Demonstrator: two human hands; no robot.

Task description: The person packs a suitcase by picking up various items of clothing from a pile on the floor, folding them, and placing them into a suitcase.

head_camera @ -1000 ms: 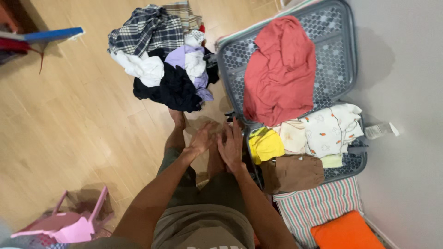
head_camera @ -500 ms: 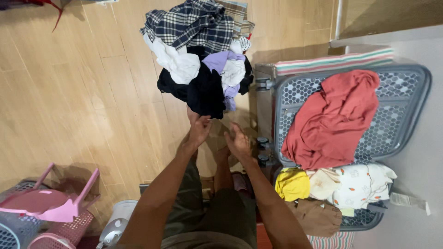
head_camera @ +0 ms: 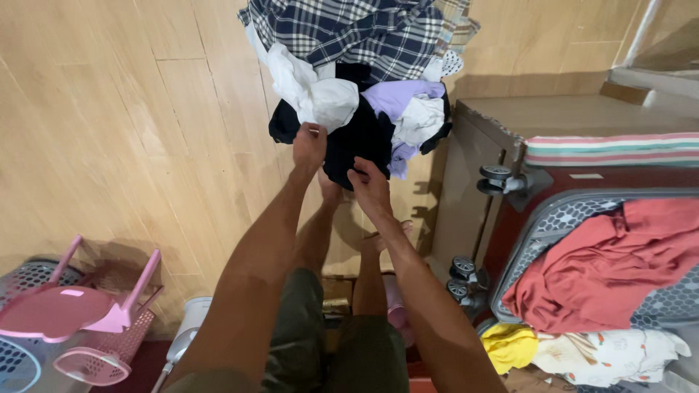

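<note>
Lower centre of the frame, a seated person reaches both arms up-frame to a clothes heap on the wooden floor. The left hand (head_camera: 309, 145) pinches the edge of a white garment (head_camera: 320, 98); the right hand (head_camera: 370, 188), fingers curled, grips a black garment (head_camera: 360, 138) at centre. Lifting one piece at a time should free them cleanly. At right, an open suitcase (head_camera: 561, 218) holds a red cloth (head_camera: 604, 269); no labels show.

navy-white plaid shirt (head_camera: 349, 29), black garment (head_camera: 357, 138), possibly lilac top (head_camera: 397, 94), pink stool (head_camera: 73, 309)
</note>
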